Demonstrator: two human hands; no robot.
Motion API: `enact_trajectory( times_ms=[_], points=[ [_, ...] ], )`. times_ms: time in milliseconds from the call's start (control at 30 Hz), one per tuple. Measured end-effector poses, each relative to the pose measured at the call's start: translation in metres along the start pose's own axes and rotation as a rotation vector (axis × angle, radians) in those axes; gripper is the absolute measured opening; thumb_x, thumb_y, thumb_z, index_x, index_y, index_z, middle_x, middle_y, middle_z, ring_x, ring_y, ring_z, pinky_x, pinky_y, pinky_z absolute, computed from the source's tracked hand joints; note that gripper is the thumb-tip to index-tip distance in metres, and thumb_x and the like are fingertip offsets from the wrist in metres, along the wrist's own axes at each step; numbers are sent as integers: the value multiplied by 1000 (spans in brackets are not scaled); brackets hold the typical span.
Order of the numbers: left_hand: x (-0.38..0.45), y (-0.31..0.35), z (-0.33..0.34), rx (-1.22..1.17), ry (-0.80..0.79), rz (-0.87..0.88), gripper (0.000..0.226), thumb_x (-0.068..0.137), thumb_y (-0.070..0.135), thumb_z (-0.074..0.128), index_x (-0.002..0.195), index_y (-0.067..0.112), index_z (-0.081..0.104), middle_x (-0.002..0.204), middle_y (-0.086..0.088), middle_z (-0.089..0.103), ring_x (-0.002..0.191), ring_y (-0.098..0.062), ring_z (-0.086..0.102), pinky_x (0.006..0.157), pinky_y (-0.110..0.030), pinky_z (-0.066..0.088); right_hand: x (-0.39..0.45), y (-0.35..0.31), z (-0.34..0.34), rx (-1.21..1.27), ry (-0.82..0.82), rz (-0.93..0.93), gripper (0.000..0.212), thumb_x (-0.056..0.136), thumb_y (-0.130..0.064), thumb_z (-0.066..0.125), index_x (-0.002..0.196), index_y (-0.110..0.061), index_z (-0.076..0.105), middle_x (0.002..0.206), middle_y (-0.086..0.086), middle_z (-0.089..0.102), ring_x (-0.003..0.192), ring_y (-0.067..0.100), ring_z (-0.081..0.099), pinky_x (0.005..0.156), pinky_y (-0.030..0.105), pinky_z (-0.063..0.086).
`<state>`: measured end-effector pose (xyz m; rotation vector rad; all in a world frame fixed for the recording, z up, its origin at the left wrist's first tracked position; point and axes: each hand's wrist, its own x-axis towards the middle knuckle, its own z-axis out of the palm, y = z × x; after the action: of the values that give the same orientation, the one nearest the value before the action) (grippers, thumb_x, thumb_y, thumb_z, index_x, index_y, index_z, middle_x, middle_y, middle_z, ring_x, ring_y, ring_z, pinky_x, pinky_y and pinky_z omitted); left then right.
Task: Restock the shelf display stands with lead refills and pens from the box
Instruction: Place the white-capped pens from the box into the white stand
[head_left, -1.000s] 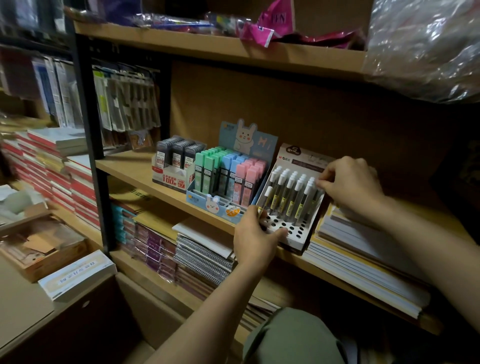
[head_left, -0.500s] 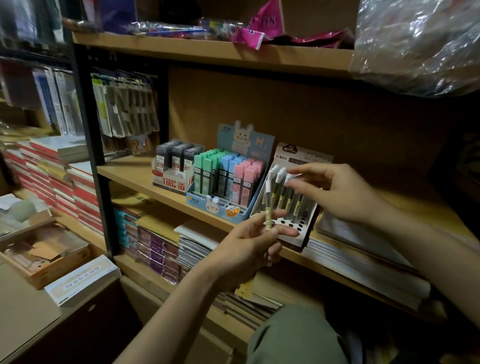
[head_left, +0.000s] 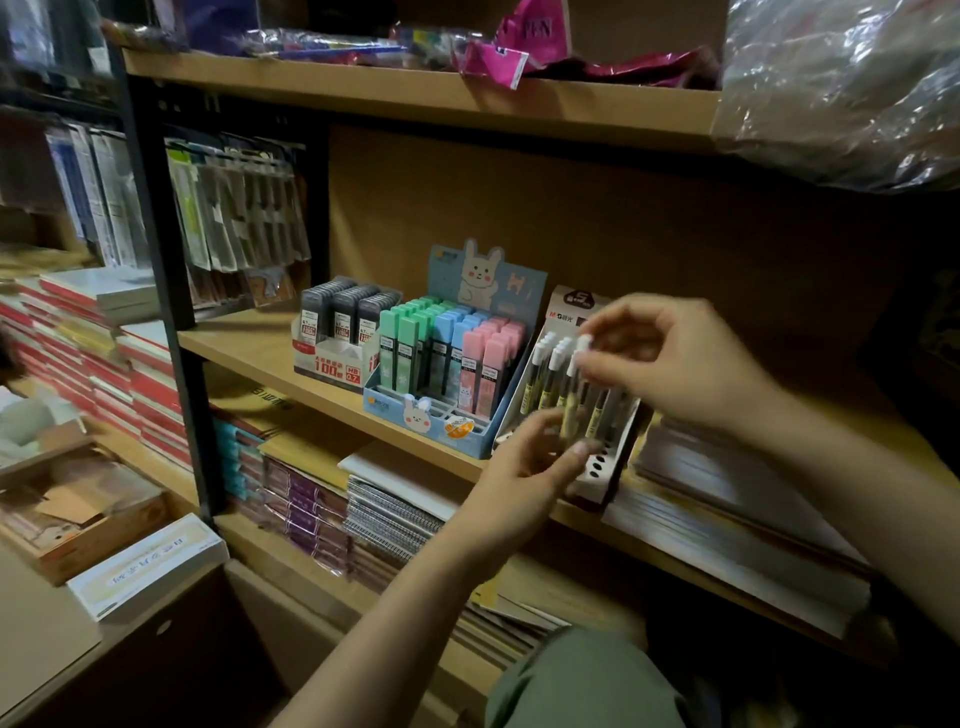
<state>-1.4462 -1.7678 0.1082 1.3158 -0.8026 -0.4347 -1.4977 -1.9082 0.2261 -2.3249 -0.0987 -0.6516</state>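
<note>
Dim stationery shelf (head_left: 249, 340), notebooks stacked below.
Right hand (head_left: 670, 358) pinches a white-capped pen's (head_left: 574, 384) top; left hand (head_left: 524, 467), blurred, pinches its yellow barrel, just before the pen stand (head_left: 597, 467), refill boxes (head_left: 447, 358) leftward.

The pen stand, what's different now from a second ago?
The left hand let go of the pen stand and lifted a pen; the right hand rose from the back row to pinch its white cap. The stand and lead refill boxes stayed put.
</note>
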Motion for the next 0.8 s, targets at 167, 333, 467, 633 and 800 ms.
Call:
enact_trajectory(
  times_ms=[167,333,467,633,800],
  points=[
    [12,-32,-15,1003,170,210,49,91,49,55,135,32,41,145,6,29,135,-12,25,111,-28,32,10,9,-42,-283,188,-51,17,87,-19,70,101,-28,67,91,-14,68,83,-6,65,65,6,50],
    [13,-55,-23,1334,69,289,56,93,54,49,144,41,30,154,-3,19,144,-25,13,111,-40,36,5,31,-28,-416,184,-61,18,87,-18,71,103,-25,68,88,-17,64,82,-6,62,67,5,47],
    [12,-58,-25,1377,98,361,56,94,48,50,146,39,30,152,-7,30,143,-27,18,107,-39,38,5,44,-20,-434,165,-38,17,87,-16,71,103,-21,70,90,-8,68,84,-5,62,73,9,46],
    [10,-56,-23,1383,135,405,53,93,44,52,143,36,36,142,-5,42,138,-27,29,99,-37,46,7,45,-20,-430,146,-1,16,86,-18,72,101,-21,70,91,-8,69,84,-2,63,72,12,48],
    [8,-56,-16,1372,173,384,53,93,40,52,143,32,38,137,-6,46,135,-29,33,96,-38,49,4,46,-20,-444,148,26,16,86,-19,71,101,-24,69,90,-9,68,84,0,63,71,13,47]
  ],
)
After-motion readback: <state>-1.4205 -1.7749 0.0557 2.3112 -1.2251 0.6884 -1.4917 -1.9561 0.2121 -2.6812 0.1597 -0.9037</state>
